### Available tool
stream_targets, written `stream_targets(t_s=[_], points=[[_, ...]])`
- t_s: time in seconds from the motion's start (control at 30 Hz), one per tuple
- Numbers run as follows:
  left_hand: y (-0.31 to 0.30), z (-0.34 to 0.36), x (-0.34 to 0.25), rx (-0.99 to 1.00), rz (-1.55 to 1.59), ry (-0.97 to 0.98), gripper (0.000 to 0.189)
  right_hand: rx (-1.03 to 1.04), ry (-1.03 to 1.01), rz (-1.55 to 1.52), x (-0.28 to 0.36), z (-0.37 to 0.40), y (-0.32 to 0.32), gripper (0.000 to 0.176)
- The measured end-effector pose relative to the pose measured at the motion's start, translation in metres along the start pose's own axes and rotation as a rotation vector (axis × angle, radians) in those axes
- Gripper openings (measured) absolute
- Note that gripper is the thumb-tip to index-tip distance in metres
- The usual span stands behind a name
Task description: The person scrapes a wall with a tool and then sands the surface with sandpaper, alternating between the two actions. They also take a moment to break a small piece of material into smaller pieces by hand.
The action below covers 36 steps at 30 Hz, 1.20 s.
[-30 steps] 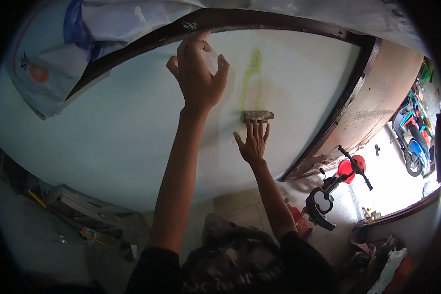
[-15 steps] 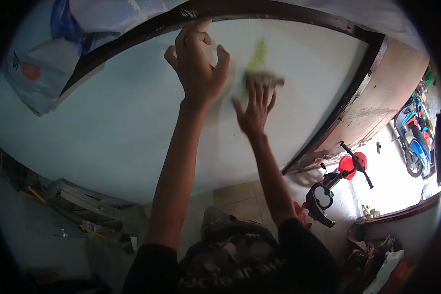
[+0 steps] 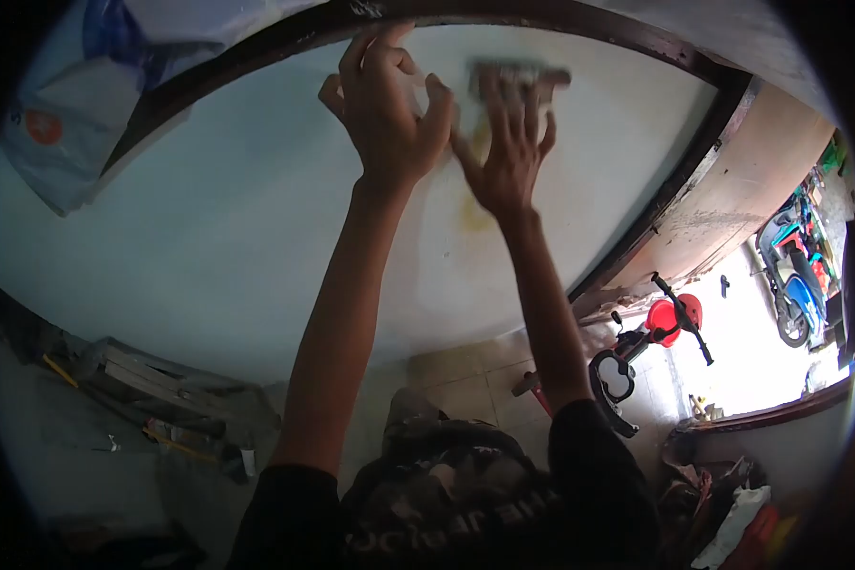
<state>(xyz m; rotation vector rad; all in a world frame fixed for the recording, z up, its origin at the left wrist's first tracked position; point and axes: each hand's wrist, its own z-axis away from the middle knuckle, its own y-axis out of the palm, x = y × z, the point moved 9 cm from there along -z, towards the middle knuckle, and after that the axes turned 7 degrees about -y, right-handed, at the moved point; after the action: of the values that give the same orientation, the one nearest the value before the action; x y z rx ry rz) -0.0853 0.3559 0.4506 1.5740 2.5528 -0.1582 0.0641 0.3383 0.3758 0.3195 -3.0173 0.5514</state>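
A white panel [image 3: 256, 209] fills the upper view, with a dark wooden frame [image 3: 541, 17] along its far edge. My left hand [image 3: 385, 114] rests near that frame, its fingers bent and spread, the fingertips touching the frame or the panel's edge. To its right, my right hand [image 3: 515, 161] presses a blurred, dark, bar-shaped block [image 3: 553, 76] against the panel. The fingers lie over the block, partly hiding it, and its exact kind cannot be made out. Around the right hand, a faint yellow smear [image 3: 475, 217] marks the panel.
Plastic bags [image 3: 66, 133] hang at the upper left. A child's ride-on toy with a red seat [image 3: 667, 323] stands on the tiled floor [image 3: 465, 394] at right. Beyond the bright doorway is a blue motorbike [image 3: 805, 296]. Wooden pieces [image 3: 161, 389] lie at lower left.
My right hand has slid up the panel with the block, toward the dark frame. The bright yellow streak above it is now mostly covered or smeared. My left hand has hardly moved.
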Motion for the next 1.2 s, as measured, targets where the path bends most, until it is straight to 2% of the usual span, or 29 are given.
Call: stream_targets(t_s=[0.03,0.1,0.13,0.2,0.3,0.37,0.43,0.5,0.57,0.6,0.63,0.7,0.73,0.8,0.83,0.9,0.93,1.0,1.07,1.1,1.17,1.2], points=[[0.0,-0.001,-0.003,-0.014,0.007,0.015,0.05,0.034,0.002,-0.005,-0.004,0.03,0.015,0.076],[-0.004,-0.003,-0.004,-0.028,0.008,0.028,0.054,0.131,0.031,-0.014,-0.01,0.11,0.049,0.063],[-0.004,-0.003,-0.006,-0.026,-0.007,0.058,0.053,0.258,0.089,0.01,-0.015,0.159,0.07,0.059],[-0.006,-0.001,-0.008,-0.023,-0.018,0.092,0.053,0.4,0.175,0.014,-0.014,0.23,0.09,0.06],[-0.004,-0.001,-0.008,-0.001,-0.019,0.088,0.054,0.491,0.222,0.03,-0.019,0.248,0.099,0.064],[-0.002,-0.001,-0.006,0.039,-0.063,0.048,0.054,0.434,0.227,-0.015,-0.024,0.249,0.102,0.067],[-0.001,-0.001,-0.006,0.037,-0.061,0.077,0.053,0.363,0.155,-0.007,-0.027,0.215,0.091,0.068],[0.001,0.001,-0.008,0.042,-0.058,0.091,0.052,0.214,0.127,-0.014,-0.022,0.145,0.061,0.069],[0.004,-0.001,-0.002,0.047,-0.049,0.032,0.046,0.176,0.101,0.009,-0.013,0.084,0.034,0.071],[0.006,-0.001,-0.002,0.051,-0.048,0.033,0.046,0.095,0.11,-0.001,-0.011,0.07,0.026,0.062],[0.004,-0.001,-0.005,0.034,-0.045,0.055,0.043,0.099,0.113,-0.001,-0.016,0.079,0.036,0.062],[0.002,0.0,-0.009,0.013,-0.043,0.069,0.041,-0.147,0.075,-0.012,-0.023,0.113,0.044,0.047],[0.003,0.0,-0.008,0.028,-0.045,0.054,0.041,-0.233,0.073,0.1,-0.013,0.137,0.04,0.028],[0.003,-0.001,-0.004,0.035,-0.054,0.044,0.041,-0.158,0.183,0.143,-0.008,0.196,0.056,0.021],[0.003,-0.002,-0.004,0.02,-0.064,0.091,0.042,-0.163,0.172,0.135,-0.005,0.212,0.06,0.021],[0.001,-0.002,-0.007,0.008,-0.084,0.134,0.044,-0.105,0.319,-0.032,-0.017,0.24,0.075,0.018],[0.004,-0.005,-0.006,0.047,-0.119,0.08,0.046,-0.203,0.345,0.004,-0.014,0.217,0.057,0.015],[0.01,-0.002,0.001,0.107,-0.154,0.025,0.048,-0.198,0.32,-0.029,-0.017,0.166,0.035,0.015],[0.01,-0.002,0.0,-0.008,-0.137,0.13,0.052,-0.259,0.241,-0.083,-0.015,0.119,0.014,0.015],[0.009,-0.002,-0.005,0.0,-0.132,0.129,0.052,-0.314,0.189,-0.107,-0.012,0.1,0.003,0.016],[0.004,-0.006,-0.009,0.024,-0.161,0.012,0.054,-0.433,0.153,-0.209,-0.003,0.064,-0.013,0.019],[0.005,-0.005,-0.006,0.03,-0.159,0.008,0.054,-0.383,0.161,-0.188,-0.001,0.064,-0.011,0.029]])
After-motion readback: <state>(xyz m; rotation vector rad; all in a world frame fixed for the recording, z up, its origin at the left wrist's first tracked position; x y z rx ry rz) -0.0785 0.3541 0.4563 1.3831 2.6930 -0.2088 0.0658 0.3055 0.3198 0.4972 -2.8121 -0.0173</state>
